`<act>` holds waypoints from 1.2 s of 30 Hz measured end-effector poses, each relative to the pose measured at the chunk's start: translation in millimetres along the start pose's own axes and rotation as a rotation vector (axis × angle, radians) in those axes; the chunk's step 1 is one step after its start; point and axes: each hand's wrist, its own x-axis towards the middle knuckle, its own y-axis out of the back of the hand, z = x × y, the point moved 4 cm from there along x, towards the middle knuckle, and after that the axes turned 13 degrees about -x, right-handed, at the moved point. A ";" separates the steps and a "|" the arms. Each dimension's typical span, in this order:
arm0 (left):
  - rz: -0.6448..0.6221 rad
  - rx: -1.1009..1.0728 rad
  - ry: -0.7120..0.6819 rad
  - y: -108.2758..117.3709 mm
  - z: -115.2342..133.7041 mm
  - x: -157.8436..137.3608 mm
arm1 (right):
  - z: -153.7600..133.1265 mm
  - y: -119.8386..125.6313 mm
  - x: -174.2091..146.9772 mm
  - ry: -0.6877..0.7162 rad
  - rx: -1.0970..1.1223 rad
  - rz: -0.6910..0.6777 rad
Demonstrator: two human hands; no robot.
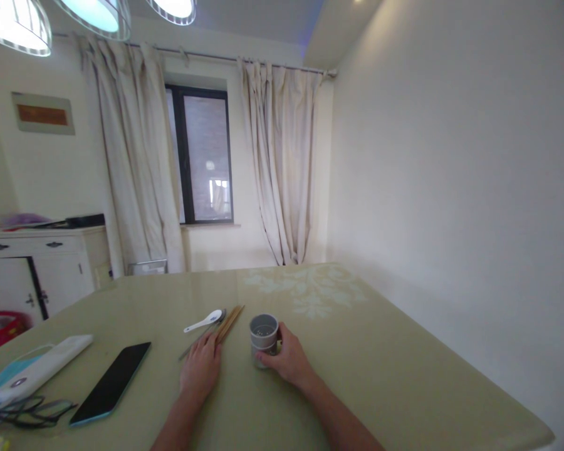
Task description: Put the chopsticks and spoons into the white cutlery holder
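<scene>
My right hand [290, 358] is wrapped around the right side of a grey utensil holder [262, 343], thumb at the front. The holder stands upright on the table, and small holes show in its bottom. To its left, my left hand [201, 368] has its fingers closed over the near end of a bundle of wooden chopsticks [230, 322], which lies slanted on the table. A slim metal utensil [188, 351], perhaps a spoon, lies beside them, partly hidden by the hand. Just beyond is a white spoon [207, 321].
On the table's left are a black phone [113, 382], a white power bank [42, 368], a blue mask [0, 383] and dark-framed glasses [32, 412]. The greenish table [380, 376] runs close to the wall on the right. A white cabinet [70, 275] stands at the back left.
</scene>
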 end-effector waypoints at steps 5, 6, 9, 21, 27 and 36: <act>-0.018 -0.007 -0.014 0.5 -0.1 2.4 | 3.6 14.8 -1.2 0.094 0.087 -0.137; -0.033 -0.013 -0.025 1.0 -0.1 2.6 | 4.1 18.0 -3.5 0.111 0.107 -0.158; -0.052 -0.025 -0.051 3.4 -0.3 2.2 | 6.9 23.9 -12.3 0.124 0.170 -0.188; -0.041 -0.054 -0.221 6.0 14.8 -2.3 | 17.4 22.1 -22.7 0.093 0.219 -0.192; -0.079 -0.164 -0.325 6.9 31.9 -9.3 | 32.6 39.4 -21.7 0.090 0.245 -0.141; 0.066 -0.293 -0.220 -13.1 32.6 -6.8 | 23.3 35.4 -26.2 0.060 0.291 -0.208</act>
